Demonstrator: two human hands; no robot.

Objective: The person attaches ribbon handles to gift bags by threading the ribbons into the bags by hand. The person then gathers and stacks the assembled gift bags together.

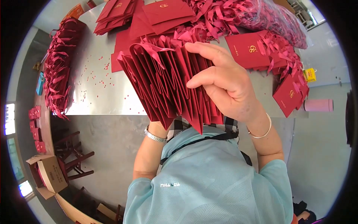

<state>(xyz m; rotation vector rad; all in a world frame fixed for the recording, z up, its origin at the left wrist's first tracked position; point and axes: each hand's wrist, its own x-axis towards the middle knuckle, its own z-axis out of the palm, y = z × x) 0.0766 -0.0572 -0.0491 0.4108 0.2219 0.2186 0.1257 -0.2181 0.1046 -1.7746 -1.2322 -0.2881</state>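
Observation:
A thick bundle of folded red gift bags with pink ribbon handles is held up in front of me, folded edges showing. Beneath it goes my left hand, bearing the bundle; its fingers are hidden behind the bags, and a metal band circles the wrist. My right hand is at the bundle's right side, fingers curved and apart, with the fingertips at the bag edges. A bangle sits on that wrist. Nothing shows pinched between the right fingers.
On the metal table lie flat red bags, a long ribboned row of bags, a plastic sack of ribboned bags and red paper dots. A pink cylinder is at the right. Wooden stools and a cardboard box stand lower left.

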